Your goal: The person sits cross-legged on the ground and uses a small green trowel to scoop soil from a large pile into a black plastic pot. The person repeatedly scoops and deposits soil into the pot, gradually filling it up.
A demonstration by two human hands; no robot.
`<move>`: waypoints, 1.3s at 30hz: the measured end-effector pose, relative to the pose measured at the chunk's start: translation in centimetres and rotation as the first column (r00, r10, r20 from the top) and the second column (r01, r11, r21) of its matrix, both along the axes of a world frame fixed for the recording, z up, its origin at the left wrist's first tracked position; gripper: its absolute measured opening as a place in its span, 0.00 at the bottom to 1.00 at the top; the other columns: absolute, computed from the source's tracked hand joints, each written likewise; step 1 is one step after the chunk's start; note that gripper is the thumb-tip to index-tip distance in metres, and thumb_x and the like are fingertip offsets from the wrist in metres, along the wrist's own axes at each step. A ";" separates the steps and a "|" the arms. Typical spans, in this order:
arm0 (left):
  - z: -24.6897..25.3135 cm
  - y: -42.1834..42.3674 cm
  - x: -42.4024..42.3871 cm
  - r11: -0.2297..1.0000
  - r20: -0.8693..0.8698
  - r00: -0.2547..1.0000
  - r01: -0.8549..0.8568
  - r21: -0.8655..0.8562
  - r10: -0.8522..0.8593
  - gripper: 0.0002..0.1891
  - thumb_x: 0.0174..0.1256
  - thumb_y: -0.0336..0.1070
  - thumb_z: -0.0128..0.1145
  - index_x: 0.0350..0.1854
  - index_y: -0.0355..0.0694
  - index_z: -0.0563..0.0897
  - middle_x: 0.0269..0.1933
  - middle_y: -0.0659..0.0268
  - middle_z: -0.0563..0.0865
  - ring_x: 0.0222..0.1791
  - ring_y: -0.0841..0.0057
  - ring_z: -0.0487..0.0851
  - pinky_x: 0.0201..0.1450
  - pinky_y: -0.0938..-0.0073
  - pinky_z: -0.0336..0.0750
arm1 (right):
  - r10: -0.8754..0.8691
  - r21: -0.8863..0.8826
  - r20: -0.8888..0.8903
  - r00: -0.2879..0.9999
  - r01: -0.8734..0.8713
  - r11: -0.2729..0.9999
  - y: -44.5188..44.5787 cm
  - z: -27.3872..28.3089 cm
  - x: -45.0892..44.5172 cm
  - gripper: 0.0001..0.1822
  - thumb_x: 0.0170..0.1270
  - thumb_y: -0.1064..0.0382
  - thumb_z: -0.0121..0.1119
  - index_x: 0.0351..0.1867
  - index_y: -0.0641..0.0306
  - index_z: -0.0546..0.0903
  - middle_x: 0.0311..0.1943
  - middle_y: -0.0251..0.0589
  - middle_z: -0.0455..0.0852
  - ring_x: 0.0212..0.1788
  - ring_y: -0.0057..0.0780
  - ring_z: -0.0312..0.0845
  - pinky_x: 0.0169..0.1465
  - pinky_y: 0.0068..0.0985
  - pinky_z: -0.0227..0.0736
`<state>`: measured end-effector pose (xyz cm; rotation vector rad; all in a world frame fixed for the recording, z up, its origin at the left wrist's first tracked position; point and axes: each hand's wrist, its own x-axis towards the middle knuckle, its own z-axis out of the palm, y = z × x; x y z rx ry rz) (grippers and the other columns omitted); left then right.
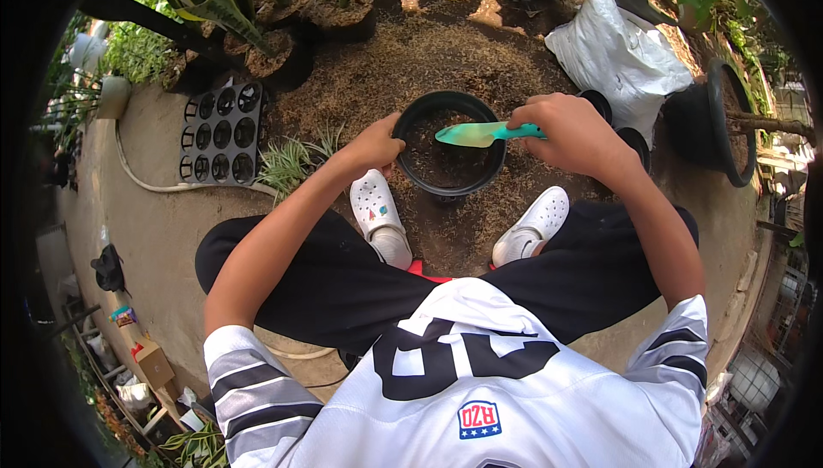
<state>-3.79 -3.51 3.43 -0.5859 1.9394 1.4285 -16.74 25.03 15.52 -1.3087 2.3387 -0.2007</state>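
My left hand [374, 145] grips the left rim of a round black plastic pot [492, 172] on the ground between my feet. Dark soil mixed with brown husk-like bits [447, 162] lies inside the pot; its depth is hard to judge. In my right hand [572, 137] is the handle of a teal-green hand trowel [468, 134]. The trowel's blade points left over the pot's opening, and I cannot tell whether it touches the soil. A plant with narrow striped leaves [286, 169] lies on the ground left of my left hand.
A black seedling tray [222, 135] and a pale hose [138, 175] are at left. Potted snake plants [257, 5] stand beyond. A white sack [617, 60], small black pots [633, 146] and a large black pot [694, 121] crowd the right. Loose husk [411, 63] covers the ground ahead.
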 end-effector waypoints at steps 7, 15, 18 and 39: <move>-0.7 0.8 1.1 0.997 0.022 1.000 -0.021 0.073 0.020 0.25 0.82 0.25 0.52 0.79 0.40 0.71 0.52 0.58 0.87 0.40 0.76 0.85 0.30 0.73 0.83 | 0.034 0.096 0.087 0.996 -0.043 0.994 0.2 -0.2 0.3 0.15 0.59 0.66 0.72 0.49 0.58 0.91 0.42 0.45 0.92 0.49 0.49 0.90 0.55 0.44 0.84; -4.3 1.7 3.3 0.990 -0.045 0.997 0.075 0.119 -0.070 0.24 0.84 0.27 0.49 0.78 0.40 0.69 0.50 0.57 0.89 0.34 0.73 0.89 0.33 0.70 0.87 | 0.103 0.142 0.119 0.988 -0.120 0.983 0.6 0.5 1.7 0.15 0.58 0.66 0.68 0.47 0.61 0.93 0.38 0.50 0.94 0.45 0.50 0.92 0.52 0.44 0.86; -6.4 2.6 4.7 0.988 -0.080 0.985 0.155 -0.004 -0.155 0.25 0.84 0.30 0.49 0.80 0.40 0.66 0.46 0.52 0.91 0.33 0.67 0.92 0.37 0.63 0.88 | 0.096 0.176 0.177 0.980 -0.128 0.976 0.5 -0.1 2.5 0.16 0.56 0.66 0.68 0.47 0.62 0.93 0.37 0.52 0.94 0.44 0.51 0.92 0.52 0.45 0.86; -2.6 4.6 4.3 0.584 -0.068 0.692 0.548 -0.599 -0.719 0.94 0.25 0.69 0.90 0.89 0.48 0.28 0.82 0.34 0.64 0.71 0.38 0.80 0.68 0.44 0.81 | 0.261 0.156 0.078 0.962 -0.270 0.950 0.8 -4.1 7.6 0.15 0.56 0.68 0.66 0.46 0.63 0.92 0.35 0.49 0.91 0.37 0.49 0.91 0.41 0.44 0.85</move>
